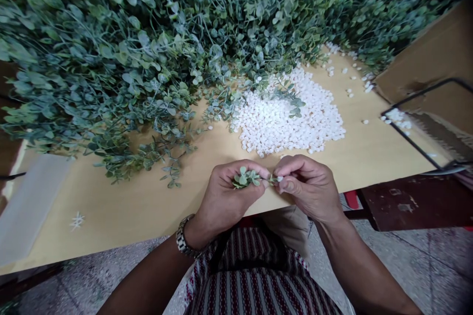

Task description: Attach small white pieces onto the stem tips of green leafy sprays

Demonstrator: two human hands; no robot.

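Observation:
My left hand (pixel 231 199) is closed around a small artificial leaf sprig (pixel 244 177), its green leaves poking out between thumb and fingers. The sprig's stem end points right, toward my right hand (pixel 309 188). Thumb and forefinger of that hand pinch a small white bead-like piece (pixel 280 178) at the stem's tip; whether it sits on the stem I cannot tell. Both hands are nearly touching, just above the table's front edge. Beyond them lies a heap of small white pieces (pixel 291 118), with a few leafy sprigs across it.
A large mass of artificial greenery (pixel 158 44) fills the back of the table (pixel 136 211). At right stand a cardboard box (pixel 436 54) and a black metal frame (pixel 410 145). At left are a translucent strip (pixel 33 206) and a small white star-shaped piece (pixel 77 221).

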